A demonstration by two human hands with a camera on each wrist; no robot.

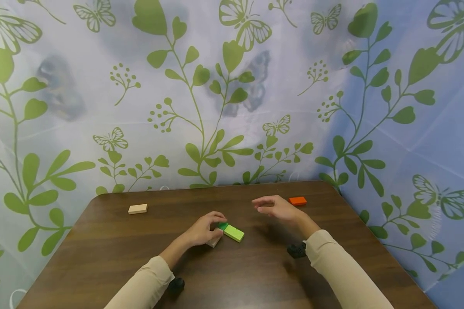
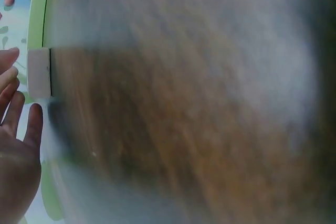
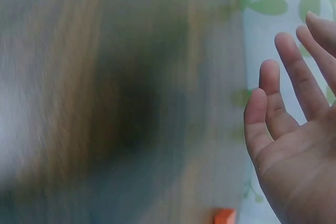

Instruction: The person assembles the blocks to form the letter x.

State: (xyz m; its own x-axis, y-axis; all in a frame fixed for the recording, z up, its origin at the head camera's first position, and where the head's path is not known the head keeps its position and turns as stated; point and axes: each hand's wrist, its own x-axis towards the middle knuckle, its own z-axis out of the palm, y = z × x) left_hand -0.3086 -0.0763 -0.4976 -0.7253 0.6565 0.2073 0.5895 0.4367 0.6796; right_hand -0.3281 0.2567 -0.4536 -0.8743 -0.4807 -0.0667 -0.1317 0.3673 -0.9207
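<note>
On the dark wooden table, a lime green block (image 1: 234,233) lies end to end with a darker green block (image 1: 222,225). A plain wooden block (image 1: 214,241) lies beside them, partly covered by my left hand (image 1: 203,229). That hand hovers close over the darker green and wooden blocks, fingers relaxed and thumb apart. In the left wrist view its fingertips show just above the wooden block (image 2: 39,73). My right hand (image 1: 277,209) is held in the air to the right of the blocks. Its fingers (image 3: 294,72) are loosely spread, with nothing in them.
An orange block (image 1: 297,201) lies at the back right of the table (image 1: 112,253), behind my right hand. Another pale wooden block (image 1: 138,209) lies at the back left. A leaf-patterned curtain (image 1: 201,107) hangs behind the table's far edge and along the right.
</note>
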